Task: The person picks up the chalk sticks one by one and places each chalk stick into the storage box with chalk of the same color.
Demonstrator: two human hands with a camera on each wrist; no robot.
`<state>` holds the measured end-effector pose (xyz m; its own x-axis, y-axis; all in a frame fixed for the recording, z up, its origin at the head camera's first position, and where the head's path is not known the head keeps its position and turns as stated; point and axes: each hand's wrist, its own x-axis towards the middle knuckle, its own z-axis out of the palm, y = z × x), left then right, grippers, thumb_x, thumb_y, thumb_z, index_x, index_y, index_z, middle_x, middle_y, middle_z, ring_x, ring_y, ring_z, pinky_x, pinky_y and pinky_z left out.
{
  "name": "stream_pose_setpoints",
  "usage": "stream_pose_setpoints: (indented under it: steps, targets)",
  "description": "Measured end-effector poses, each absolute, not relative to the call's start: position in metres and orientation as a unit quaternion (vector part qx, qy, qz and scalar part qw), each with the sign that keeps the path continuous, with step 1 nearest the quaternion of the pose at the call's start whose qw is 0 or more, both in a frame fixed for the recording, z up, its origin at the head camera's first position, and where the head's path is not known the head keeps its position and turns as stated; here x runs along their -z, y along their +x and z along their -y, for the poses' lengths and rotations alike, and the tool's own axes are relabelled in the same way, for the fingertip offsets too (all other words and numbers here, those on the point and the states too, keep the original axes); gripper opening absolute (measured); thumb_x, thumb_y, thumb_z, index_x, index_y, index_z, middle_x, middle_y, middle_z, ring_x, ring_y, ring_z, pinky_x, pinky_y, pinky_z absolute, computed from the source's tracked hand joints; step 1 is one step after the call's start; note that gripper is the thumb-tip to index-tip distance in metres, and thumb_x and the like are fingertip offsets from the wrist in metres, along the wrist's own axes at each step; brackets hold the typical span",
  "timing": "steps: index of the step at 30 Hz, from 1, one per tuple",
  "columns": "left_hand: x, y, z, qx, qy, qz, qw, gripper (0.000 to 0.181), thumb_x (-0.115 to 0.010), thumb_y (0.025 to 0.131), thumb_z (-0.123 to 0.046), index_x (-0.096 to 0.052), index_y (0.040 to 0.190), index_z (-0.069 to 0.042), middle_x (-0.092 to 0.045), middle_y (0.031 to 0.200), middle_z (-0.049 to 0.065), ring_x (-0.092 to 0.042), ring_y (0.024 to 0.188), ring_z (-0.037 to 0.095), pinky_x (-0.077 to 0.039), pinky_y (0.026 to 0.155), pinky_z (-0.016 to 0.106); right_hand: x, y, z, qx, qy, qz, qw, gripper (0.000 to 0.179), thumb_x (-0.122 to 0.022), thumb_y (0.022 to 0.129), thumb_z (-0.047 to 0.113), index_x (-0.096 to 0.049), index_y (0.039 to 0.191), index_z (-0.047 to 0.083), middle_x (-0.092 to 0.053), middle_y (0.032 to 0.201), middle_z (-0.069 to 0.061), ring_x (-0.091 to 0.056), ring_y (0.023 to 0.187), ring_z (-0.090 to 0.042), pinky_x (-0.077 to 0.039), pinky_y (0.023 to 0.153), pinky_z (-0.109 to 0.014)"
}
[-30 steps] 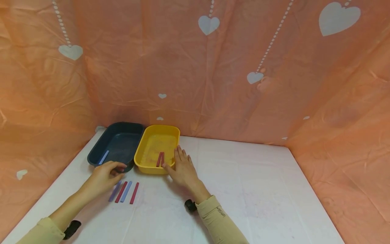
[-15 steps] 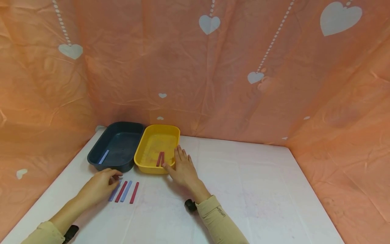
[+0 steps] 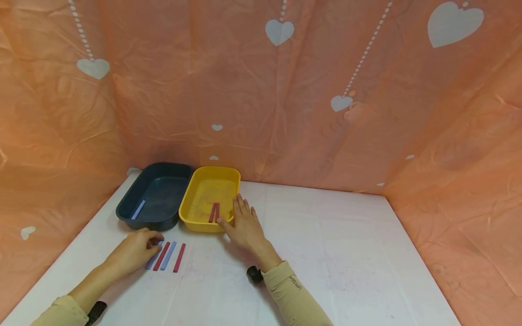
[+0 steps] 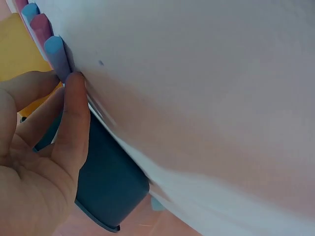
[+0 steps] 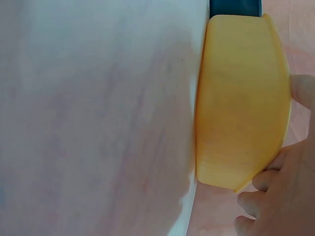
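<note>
In the head view, your left hand (image 3: pixel 132 251) is pinching the far end of a slim, lavender-blue, chalk-like stick (image 3: pixel 151 262) lying on the white counter (image 3: pixel 326 253); your right hand (image 3: pixel 246 227) is resting, fingers extended, against a yellow plastic tray (image 3: pixel 202 228). Dark lettering (image 3: pixel 295 283) is showing on the beige fabric sleeve (image 3: pixel 299 301) (too small to read). In the left wrist view, you're gripping something probably light, stiff and brittle, safest held mid-length. In the right wrist view, the tray is showing no label.
</note>
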<state>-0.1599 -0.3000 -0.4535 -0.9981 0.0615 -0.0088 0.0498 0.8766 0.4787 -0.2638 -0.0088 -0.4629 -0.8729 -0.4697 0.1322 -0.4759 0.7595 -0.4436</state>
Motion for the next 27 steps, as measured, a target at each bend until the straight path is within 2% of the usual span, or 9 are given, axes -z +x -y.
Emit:
stream_pose_setpoints:
  steps: [10, 22, 27]
  targets:
    - [0.4547, -0.1640, 0.2993, -0.255, 0.020, -0.966, 0.023, 0.017, -0.077, 0.088, -0.002, -0.073, 0.104, 0.001, -0.064, 0.089, 0.005, -0.056, 0.079, 0.020, -0.056, 0.075, 0.040, 0.4624, -0.2637, 0.0092, -0.241, 0.253, 0.937, 0.008, 0.086, -0.045, 0.105, 0.059, -0.024, 0.162, -0.002, -0.016, 0.172, -0.016, -0.021, 0.157, -0.035, -0.016, 0.126, -0.052]
    - [0.4549, -0.1596, 0.2993, -0.271, 0.025, -0.962, 0.000, 0.019, -0.076, 0.086, -0.002, -0.073, 0.105, 0.001, -0.064, 0.090, 0.005, -0.056, 0.080, 0.020, -0.054, 0.071, 0.036, 0.4630, -0.2635, 0.0097, -0.239, 0.252, 0.937, 0.012, 0.086, -0.046, 0.105, 0.058, -0.025, 0.162, -0.003, -0.017, 0.172, -0.017, -0.022, 0.157, -0.036, -0.017, 0.126, -0.052]
    - [0.4549, -0.1566, 0.2982, -0.277, 0.030, -0.960, -0.030, 0.020, -0.078, 0.086, -0.004, -0.074, 0.105, 0.001, -0.063, 0.091, 0.005, -0.058, 0.080, 0.018, -0.052, 0.067, 0.031, 0.4615, -0.2624, 0.0091, -0.240, 0.251, 0.938, 0.010, 0.086, -0.045, 0.105, 0.058, -0.024, 0.163, -0.002, -0.016, 0.172, -0.017, -0.021, 0.157, -0.036, -0.016, 0.126, -0.052]
